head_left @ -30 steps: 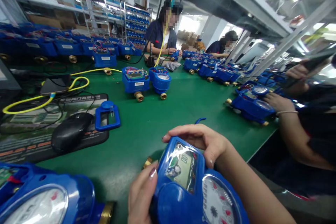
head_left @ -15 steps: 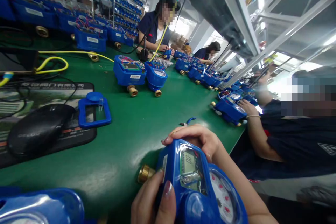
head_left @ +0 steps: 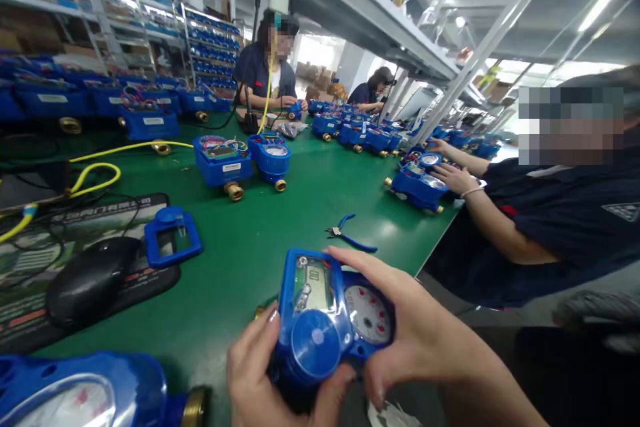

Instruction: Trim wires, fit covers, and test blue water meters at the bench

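A blue water meter [head_left: 316, 341] with a small digital display and a round dial is held between both hands near the bottom middle. My left hand [head_left: 260, 373] grips its left side and lower end, fingers bent round the casing. From the right, my right hand [head_left: 400, 313] wraps round the dial end, thumb below and fingers along the top edge. Part of a brass fitting shows behind my left fingers. Just beyond the meter lie blue-handled cutting pliers [head_left: 345, 232]. Another blue meter [head_left: 85, 390] sits at the lower left, partly out of view.
Left on the green table [head_left: 240, 227] are a blue cover frame [head_left: 149, 247], a black mouse [head_left: 93, 280] and a yellow cable [head_left: 115, 177]. Two open meters [head_left: 223, 170] stand beyond. A co-worker [head_left: 500, 213] handles meters at the right; more people sit further back.
The held meter has turned and sits further up in view, its dial now facing me more. My right hand has shifted from its far end to the dial side. The pliers are fully visible.
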### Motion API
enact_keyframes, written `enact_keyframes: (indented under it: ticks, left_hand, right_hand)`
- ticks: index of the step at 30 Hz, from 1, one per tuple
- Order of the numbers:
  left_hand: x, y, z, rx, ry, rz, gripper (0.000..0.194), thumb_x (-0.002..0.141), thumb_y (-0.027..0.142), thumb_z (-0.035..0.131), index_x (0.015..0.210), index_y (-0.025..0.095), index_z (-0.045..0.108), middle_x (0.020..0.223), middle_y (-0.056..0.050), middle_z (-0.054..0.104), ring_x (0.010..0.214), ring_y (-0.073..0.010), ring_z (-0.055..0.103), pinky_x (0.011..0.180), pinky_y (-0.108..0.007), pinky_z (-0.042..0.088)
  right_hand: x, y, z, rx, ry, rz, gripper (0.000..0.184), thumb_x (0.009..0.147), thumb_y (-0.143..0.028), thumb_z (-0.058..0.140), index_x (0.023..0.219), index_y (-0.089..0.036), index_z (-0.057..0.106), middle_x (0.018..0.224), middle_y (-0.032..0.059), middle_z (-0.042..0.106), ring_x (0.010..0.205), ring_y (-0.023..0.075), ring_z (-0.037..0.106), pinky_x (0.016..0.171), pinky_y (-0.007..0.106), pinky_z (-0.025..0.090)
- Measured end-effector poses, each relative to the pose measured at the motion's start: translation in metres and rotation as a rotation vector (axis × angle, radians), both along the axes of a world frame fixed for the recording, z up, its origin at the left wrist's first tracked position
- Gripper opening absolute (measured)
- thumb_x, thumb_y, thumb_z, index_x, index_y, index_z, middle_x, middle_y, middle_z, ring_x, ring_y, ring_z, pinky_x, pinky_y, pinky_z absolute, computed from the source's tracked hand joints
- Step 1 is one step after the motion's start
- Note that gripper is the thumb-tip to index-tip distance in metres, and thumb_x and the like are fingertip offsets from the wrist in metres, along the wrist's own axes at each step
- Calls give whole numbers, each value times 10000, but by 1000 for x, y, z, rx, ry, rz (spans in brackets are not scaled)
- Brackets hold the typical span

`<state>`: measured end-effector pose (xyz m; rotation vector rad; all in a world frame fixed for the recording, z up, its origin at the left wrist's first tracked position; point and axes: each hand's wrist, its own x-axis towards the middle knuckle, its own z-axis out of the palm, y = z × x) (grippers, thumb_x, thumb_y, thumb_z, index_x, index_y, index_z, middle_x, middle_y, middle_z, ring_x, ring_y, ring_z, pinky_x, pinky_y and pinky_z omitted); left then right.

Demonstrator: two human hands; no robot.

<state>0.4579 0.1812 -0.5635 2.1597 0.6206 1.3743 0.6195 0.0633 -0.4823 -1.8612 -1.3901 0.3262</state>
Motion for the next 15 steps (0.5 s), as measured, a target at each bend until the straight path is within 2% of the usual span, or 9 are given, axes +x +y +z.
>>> enact_keyframes:
  ticks: [3,5,8,10,12,15]
  left_hand:
    - [-1,-5,1,-165,-4,-6,730,777,617,672,1262,124,439,1114,-151,554,972,-272,611,788,-375,563]
    - [-3,-11,8,-291,22,-26,826,757,611,683,1357,141,365,1231,-172,511,1078,-313,578,870,-426,541]
    - [-8,-20,23,-466,114,-61,843,738,546,699,1414,196,335,1278,-142,529,1109,-324,576,888,-424,538]
    - [-11,-22,30,-561,161,-77,819,742,511,684,1420,212,335,1262,-121,558,1092,-312,590,844,-398,551]
    - [-12,-22,33,-596,171,-107,792,751,501,658,1413,201,344,1265,-114,562,1110,-305,580,853,-395,540]
    - [-12,-21,32,-635,172,-133,762,744,472,657,1404,248,349,1296,-76,548,1140,-287,561,907,-403,509]
  right_hand:
    - [-10,4,-1,26,-25,-32,1030,575,-613,814,1414,-143,445,1378,177,512,1256,368,493,1060,518,389]
    - [-10,10,3,16,-62,6,1053,585,-615,803,1425,-109,420,1371,194,514,1256,375,491,1053,534,393]
    - [-9,18,13,-5,-128,122,1086,586,-576,811,1447,-76,374,1389,209,491,1269,370,480,1055,528,394]
    - [-10,21,19,50,-136,147,1073,562,-526,837,1434,-82,398,1393,207,487,1268,361,483,1061,503,395]
    - [-10,22,22,177,-57,110,1060,518,-500,868,1409,-111,445,1380,192,508,1257,350,497,1068,479,392]
    - [-2,23,22,448,322,95,963,524,-580,848,1341,-180,527,1291,145,599,1176,328,575,996,454,465]
